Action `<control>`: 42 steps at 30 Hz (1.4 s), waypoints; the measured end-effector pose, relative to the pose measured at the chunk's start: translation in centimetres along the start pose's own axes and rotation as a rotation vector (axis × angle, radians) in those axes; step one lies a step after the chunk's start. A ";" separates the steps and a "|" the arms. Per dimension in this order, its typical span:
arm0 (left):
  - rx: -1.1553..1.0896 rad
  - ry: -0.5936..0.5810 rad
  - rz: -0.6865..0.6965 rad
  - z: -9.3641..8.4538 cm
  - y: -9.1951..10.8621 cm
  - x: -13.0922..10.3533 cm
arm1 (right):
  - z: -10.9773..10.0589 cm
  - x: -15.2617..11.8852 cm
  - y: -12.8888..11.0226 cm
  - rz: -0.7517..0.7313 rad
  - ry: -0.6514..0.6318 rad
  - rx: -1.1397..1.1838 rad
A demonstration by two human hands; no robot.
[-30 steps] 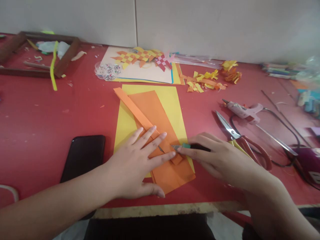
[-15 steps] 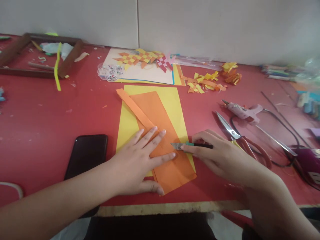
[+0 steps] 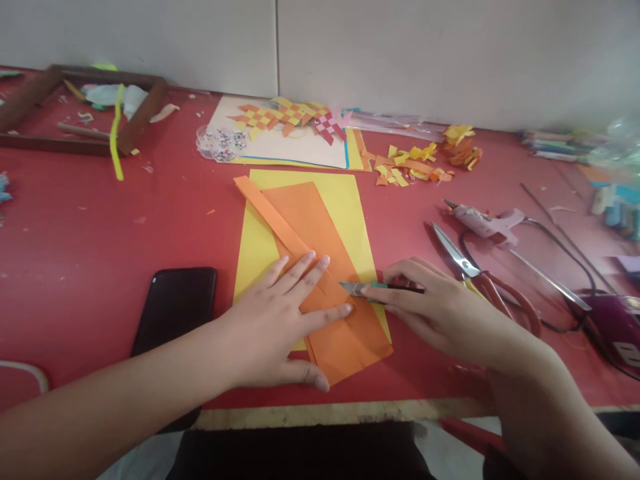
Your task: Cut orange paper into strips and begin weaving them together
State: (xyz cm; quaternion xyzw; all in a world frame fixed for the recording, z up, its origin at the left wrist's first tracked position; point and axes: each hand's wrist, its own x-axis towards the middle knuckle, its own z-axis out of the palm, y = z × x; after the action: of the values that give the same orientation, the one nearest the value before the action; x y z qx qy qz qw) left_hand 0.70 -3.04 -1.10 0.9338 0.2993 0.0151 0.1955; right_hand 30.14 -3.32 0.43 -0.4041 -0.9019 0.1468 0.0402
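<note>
The left hand (image 3: 283, 323) covers part of an orange strip (image 3: 273, 215) as the right hand (image 3: 435, 303) hides the rear of a cutter (image 3: 380, 286). The left forearm (image 3: 165, 367) blocks part of a phone (image 3: 177, 303). The view's left edge crops a frame (image 3: 141, 122); the right, a purple item (image 3: 613, 319), its pale marking (image 3: 627, 353) blurred.

The right grip (image 3: 430, 303) pinches closed, one finger (image 3: 397, 297) extended toward the left grip (image 3: 285, 327), the right forearm (image 3: 555, 407) slanting behind it. The left grip lies palm-down, fingers (image 3: 330, 316) fanned, the left forearm (image 3: 130, 373) behind it.
</note>
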 end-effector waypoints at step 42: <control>-0.058 -0.038 -0.020 0.0 0.1 0.1 | 0.3 1.6 -1.1 -0.059 0.106 0.042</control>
State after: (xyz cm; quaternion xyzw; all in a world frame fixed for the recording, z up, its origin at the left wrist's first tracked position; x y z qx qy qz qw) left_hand 0.85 -3.00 -1.07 0.9248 0.3045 0.0042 0.2280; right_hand 28.24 -2.93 0.37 -0.3838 -0.9067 0.1431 0.1008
